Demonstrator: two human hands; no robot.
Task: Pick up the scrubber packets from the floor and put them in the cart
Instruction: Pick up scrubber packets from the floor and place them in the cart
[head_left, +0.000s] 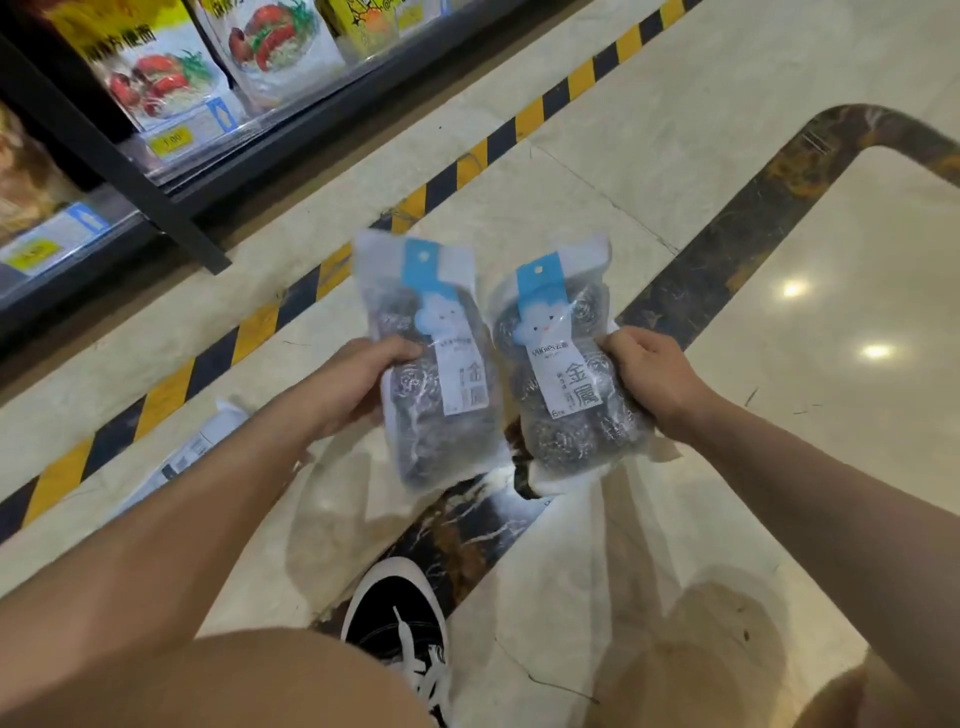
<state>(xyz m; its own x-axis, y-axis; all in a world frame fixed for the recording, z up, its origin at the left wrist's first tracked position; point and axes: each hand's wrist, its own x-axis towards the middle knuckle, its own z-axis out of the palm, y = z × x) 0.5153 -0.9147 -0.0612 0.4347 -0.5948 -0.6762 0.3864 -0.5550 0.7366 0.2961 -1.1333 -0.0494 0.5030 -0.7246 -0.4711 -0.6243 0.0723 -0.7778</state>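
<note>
Holding 2 clear plastic packets of steel-wool scrubbers with blue header cards above a cream marble floor (727, 156), a person crouches in a shop aisle. The left hand (358, 379) clasps the left packet (436, 364) by its outer edge; the right hand (654, 374) clamps the right packet (561, 374) the same way, each grip clenched on its side seam so the labels face up and the bags hang free of each other. A 3rd white packet (202, 447) lies on the floor beside the yellow-and-black hazard stripe (270, 322), partly hidden by the left forearm. No cart is in view; both lifted packets likely head there next.
</note>
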